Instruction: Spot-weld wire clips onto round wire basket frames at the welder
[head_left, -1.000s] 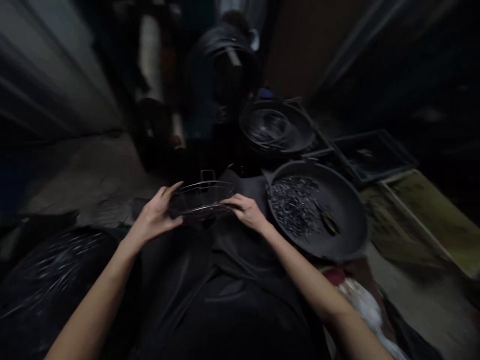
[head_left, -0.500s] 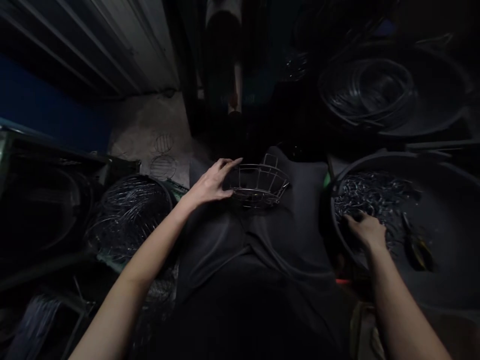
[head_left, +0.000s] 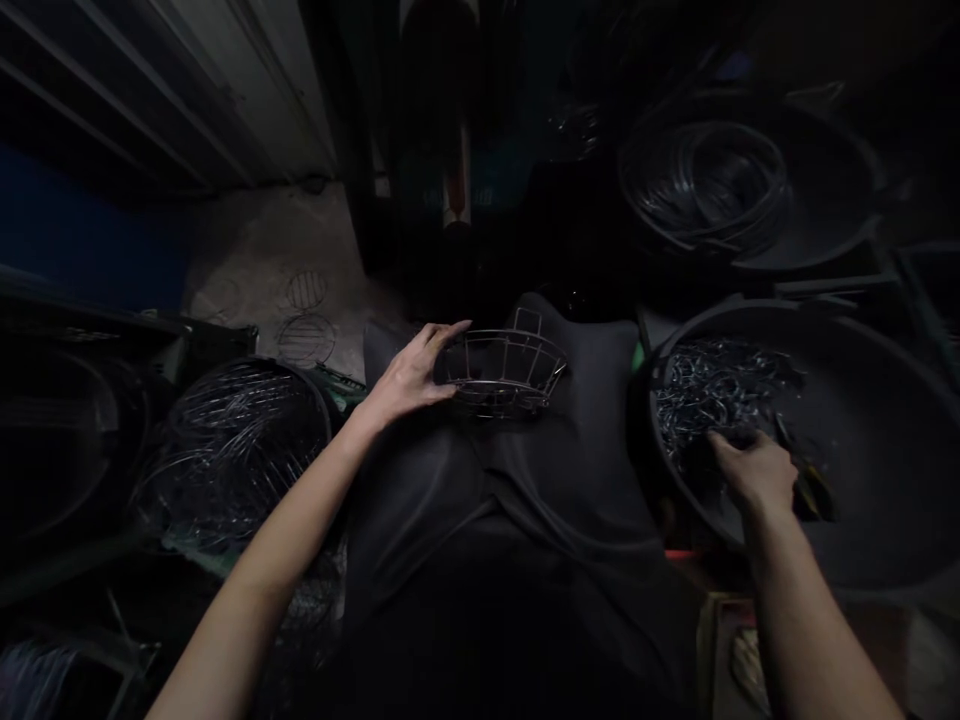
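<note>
A round wire basket (head_left: 510,370) with a small upright loop on its rim rests on the dark cloth (head_left: 585,470) over my lap. My left hand (head_left: 412,375) is closed on the basket's left side, thumb below and fingers along the top. Off to the right, my right hand (head_left: 757,470) reaches down into a wide dark tub (head_left: 885,430), by a heap of small bent wire pieces (head_left: 712,395). Its fingertips are lost in shadow, so any grip is unclear. Pliers with yellow and black handles (head_left: 816,492) lie beside that hand, partly hidden by it.
Left of my lap stands a bucket of cut wires (head_left: 240,430). Wire grids (head_left: 306,338) lie on the floor beyond. A wire coil (head_left: 712,185) sits in another tub at back right. Dark machinery (head_left: 450,120) rises ahead.
My right hand has shifted right across the tub, closer to the pliers, covering part of them. My left hand keeps its hold on the basket. The whole view has shifted slightly.
</note>
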